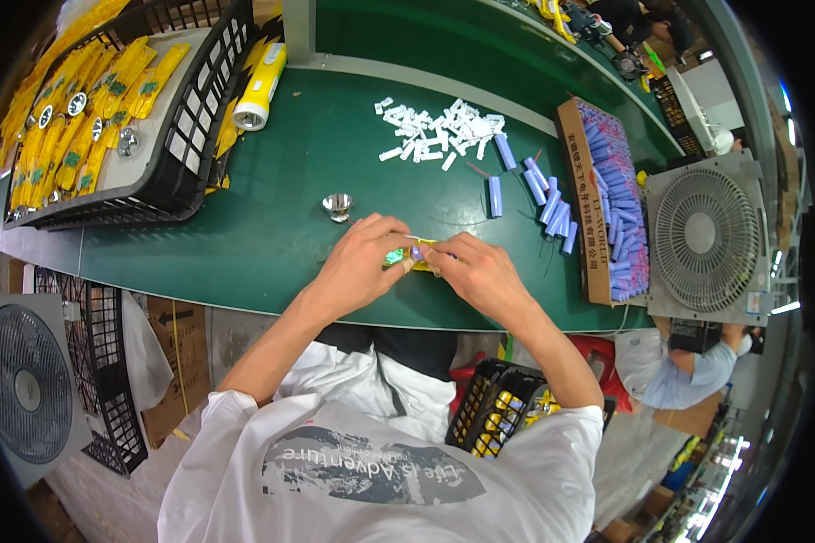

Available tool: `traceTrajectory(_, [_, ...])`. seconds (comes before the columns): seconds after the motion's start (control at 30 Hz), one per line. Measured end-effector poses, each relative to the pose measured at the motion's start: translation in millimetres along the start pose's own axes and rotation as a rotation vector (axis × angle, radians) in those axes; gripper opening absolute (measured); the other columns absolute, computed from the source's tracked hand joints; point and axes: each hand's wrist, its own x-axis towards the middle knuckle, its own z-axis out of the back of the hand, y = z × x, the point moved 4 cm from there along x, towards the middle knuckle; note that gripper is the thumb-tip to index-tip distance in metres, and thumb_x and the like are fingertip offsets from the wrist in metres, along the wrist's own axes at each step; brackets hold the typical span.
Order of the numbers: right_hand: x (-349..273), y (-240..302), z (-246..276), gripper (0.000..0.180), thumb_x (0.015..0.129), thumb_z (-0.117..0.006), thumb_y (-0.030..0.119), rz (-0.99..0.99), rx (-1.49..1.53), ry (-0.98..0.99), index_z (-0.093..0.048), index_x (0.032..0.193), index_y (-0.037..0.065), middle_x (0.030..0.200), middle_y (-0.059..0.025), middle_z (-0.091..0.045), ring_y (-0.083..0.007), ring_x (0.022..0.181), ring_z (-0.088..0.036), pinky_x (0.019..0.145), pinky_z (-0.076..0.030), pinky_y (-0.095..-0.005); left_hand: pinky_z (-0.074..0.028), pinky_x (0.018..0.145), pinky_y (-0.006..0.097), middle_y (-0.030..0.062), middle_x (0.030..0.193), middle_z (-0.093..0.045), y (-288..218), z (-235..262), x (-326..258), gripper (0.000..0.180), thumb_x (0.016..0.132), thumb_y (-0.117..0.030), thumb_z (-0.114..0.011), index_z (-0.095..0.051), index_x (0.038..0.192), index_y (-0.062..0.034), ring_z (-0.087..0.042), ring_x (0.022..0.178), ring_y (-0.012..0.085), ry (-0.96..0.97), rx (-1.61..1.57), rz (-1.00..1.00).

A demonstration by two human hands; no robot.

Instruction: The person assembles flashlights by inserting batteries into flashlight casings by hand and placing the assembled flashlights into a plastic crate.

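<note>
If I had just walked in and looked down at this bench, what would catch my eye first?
Probably the two hands, the left hand and the right hand, meeting at the near edge of the green table around a small yellow part. Next, the black crate of yellow pieces at far left, and the cardboard box packed with blue cylinders on the right, with loose blue cylinders and white bits scattered beside it.

Yellow part (418, 255): mostly hiding under the fingers of both hands; its shape is not showing.
Black crate (195, 109): top edge cutting it off.
Co-worker's sleeve (688, 376): blurring near the rim.
White pieces (435, 131): too small to identify.
</note>
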Motion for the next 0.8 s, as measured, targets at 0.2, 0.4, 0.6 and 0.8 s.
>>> traceTrajectory(0.2, [33.0, -44.7, 29.9, 0.023, 0.092, -0.073, 0.012, -0.243, 0.259, -0.175, -0.077, 0.114, 0.012, 0.101, -0.0049, -0.072, -0.0251, 0.082, -0.072, 0.067, -0.059, -0.036, -0.051, 0.091, 0.043, 0.0102, 0.116, -0.069, 0.0, 0.5, -4.4, 0.024, 0.087, -0.01, -0.077, -0.074, 0.108, -0.0009, -0.063, 0.1, 0.0312, 0.021, 0.059, -0.01])
traceTrajectory(0.4, [96.1, -127.7, 30.2, 0.017, 0.087, -0.077, 0.023, -0.563, 0.077, -0.045, -0.082, 0.095, 0.01, 0.088, -0.0115, -0.079, -0.0316, 0.08, -0.075, 0.075, -0.058, -0.0422, -0.05, 0.09, 0.042, 0.0088, 0.115, -0.069, -3.5, 1.5, -8.9, 0.023, 0.086, -0.011, -0.078, -0.073, 0.107, -0.0021, -0.063, 0.099, 0.0295, 0.002, 0.115, -0.005])
traceTrajectory(0.6, [89.9, -138.9, -0.8, 0.014, 0.087, -0.076, 0.021, -0.54, 0.034, 0.05, -0.079, 0.092, 0.008, 0.087, -0.0119, -0.078, -0.0325, 0.083, -0.074, 0.08, -0.058, -0.0442, -0.049, 0.087, 0.041, 0.0077, 0.113, -0.069, -1.3, -2.3, -5.2, 0.022, 0.086, -0.012, -0.079, -0.073, 0.105, -0.0026, -0.062, 0.097, 0.0277, 0.001, 0.087, -0.02])
traceTrajectory(0.8, [69.8, -100.5, 43.8, 0.012, 0.092, -0.075, 0.013, -0.428, 0.144, -0.257, -0.074, 0.096, 0.001, 0.097, -0.0126, -0.078, -0.026, 0.087, -0.075, 0.078, -0.057, -0.0395, -0.049, 0.083, 0.039, 0.0076, 0.111, -0.071, 3.7, -1.6, -5.8, 0.021, 0.084, -0.009, -0.079, -0.073, 0.103, -0.0024, -0.064, 0.096, 0.0278, -0.017, 0.062, -0.053])
